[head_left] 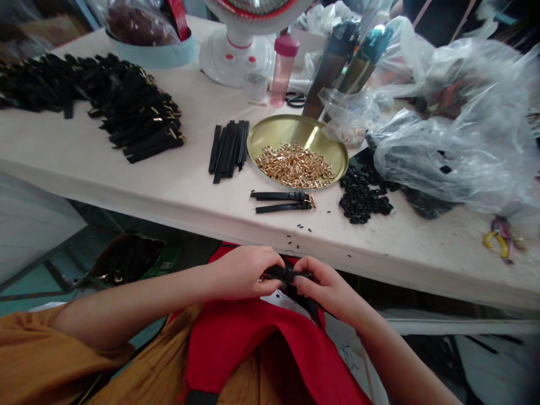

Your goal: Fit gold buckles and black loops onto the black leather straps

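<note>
Over my lap, just off the table's front edge, my left hand (253, 271) and my right hand (323, 284) pinch a black strap (287, 274) between them. A small dark loop seems to sit on it midway between my fingers; its ends are hidden by them. On the table ahead lie a few short black straps with gold buckles (287, 201). Behind these stands a round gold tray (258, 130) with a heap of small gold buckles (297, 165). Plain black straps (230, 149) are stacked left of the tray, and black loops (363, 194) are piled right of it.
A long pile of black straps (139, 112) covers the table's left part. Behind are a white fan (236, 53), a pink bottle (283, 70) and a blue round container (154, 52). Plastic bags (459, 146) fill the right, near yellow-handled pliers (498, 242). A red apron (248, 332) covers my lap.
</note>
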`<action>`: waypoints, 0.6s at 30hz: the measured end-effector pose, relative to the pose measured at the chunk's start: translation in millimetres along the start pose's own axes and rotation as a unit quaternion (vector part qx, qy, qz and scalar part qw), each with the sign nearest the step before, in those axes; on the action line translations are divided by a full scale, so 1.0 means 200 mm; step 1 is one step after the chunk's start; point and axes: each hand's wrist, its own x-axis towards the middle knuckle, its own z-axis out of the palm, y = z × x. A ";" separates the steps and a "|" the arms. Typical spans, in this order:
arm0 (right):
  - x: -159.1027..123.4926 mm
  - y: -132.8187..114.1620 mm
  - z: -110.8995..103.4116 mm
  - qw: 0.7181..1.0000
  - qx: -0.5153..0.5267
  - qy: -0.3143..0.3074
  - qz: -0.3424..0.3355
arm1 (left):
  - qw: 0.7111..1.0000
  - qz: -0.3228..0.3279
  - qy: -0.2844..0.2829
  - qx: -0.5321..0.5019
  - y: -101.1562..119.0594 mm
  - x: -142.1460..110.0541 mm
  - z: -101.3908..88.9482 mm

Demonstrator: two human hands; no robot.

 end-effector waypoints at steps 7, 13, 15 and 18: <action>-0.03 0.00 0.02 0.988 -0.130 0.024 -0.075 | 0.984 -0.031 -0.121 -0.129 -0.02 0.03 -0.02; -0.01 0.05 0.03 0.991 -0.112 0.035 -0.062 | 0.991 -0.041 -0.063 -0.109 -0.03 0.03 0.07; 0.01 0.05 0.03 0.990 -0.122 0.033 -0.067 | 0.998 -0.032 -0.041 -0.043 -0.03 0.03 0.08; 0.02 0.02 0.02 0.984 -0.164 0.023 -0.065 | 0.998 -0.004 -0.019 0.058 -0.01 0.04 0.05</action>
